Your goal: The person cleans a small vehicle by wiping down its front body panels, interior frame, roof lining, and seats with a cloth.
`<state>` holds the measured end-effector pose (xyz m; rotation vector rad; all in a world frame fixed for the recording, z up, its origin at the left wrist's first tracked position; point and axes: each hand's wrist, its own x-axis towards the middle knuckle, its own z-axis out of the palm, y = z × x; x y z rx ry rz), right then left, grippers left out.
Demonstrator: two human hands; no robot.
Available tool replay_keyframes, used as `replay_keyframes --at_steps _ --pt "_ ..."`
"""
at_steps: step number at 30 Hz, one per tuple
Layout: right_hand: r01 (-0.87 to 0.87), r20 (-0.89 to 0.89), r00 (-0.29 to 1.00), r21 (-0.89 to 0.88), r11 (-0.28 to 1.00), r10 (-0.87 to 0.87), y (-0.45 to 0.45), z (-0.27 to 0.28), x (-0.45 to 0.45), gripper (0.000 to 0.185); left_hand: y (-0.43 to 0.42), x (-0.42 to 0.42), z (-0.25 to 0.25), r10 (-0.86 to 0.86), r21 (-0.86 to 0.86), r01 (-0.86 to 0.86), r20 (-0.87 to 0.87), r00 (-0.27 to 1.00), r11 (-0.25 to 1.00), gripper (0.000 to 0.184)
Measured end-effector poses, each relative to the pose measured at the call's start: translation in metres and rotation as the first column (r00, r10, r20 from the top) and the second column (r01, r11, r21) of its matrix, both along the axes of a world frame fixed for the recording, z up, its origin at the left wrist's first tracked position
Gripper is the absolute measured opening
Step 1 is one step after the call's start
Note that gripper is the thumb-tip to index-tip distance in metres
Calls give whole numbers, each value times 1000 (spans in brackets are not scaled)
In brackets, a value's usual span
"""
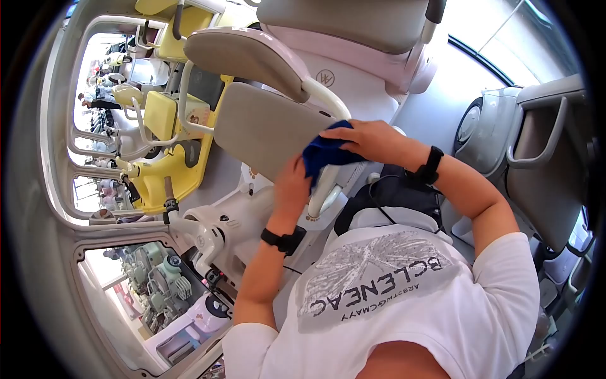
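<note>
A dark blue cloth (322, 155) lies bunched against the white curved tube (325, 189) beside the grey seat cushion (271, 123). My right hand (372, 140) is closed on the cloth's upper right part, with thumb and fingers pressed around it. Slightly blurred, my left hand (292, 188) grips the cloth's lower left edge, its fingertips partly hidden by the fabric. Above the cushion, the padded grey backrest (249, 60) joins the same white tube. Below my left hand is the pale body of a scooter (243, 230) with handlebars (199, 237). Both wrists wear black bands.
A yellow scooter (167, 174) stands to the left, behind a window-like frame (60, 126). Another grey seat (341, 25) with a pink base is at the top. On the right are a grey wheeled vehicle (489, 132) and a brown seat (543, 183) with a handle.
</note>
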<state>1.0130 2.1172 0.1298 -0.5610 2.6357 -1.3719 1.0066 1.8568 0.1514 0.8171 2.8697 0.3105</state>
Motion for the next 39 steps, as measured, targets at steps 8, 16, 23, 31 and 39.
replay_keyframes --at_steps 8,16,23,31,39 --pt "205 -352 842 -492 846 -409 14 46 -131 43 75 -131 124 3 3 -1 -642 766 1000 54" --pt "241 -52 936 -631 737 -349 -20 -6 -195 46 113 -194 63 -37 28 58 -491 871 998 57" --pt "163 79 985 -726 668 -155 -3 -25 -170 47 109 -176 61 -22 38 35 -301 953 999 46" --pt "77 216 968 -741 667 129 -17 -14 -309 57 88 -290 73 164 116 -142 -203 965 983 42" --pt "116 304 938 -733 671 169 -23 -45 -317 59 97 -311 84 79 -160 -116 -223 972 980 39"
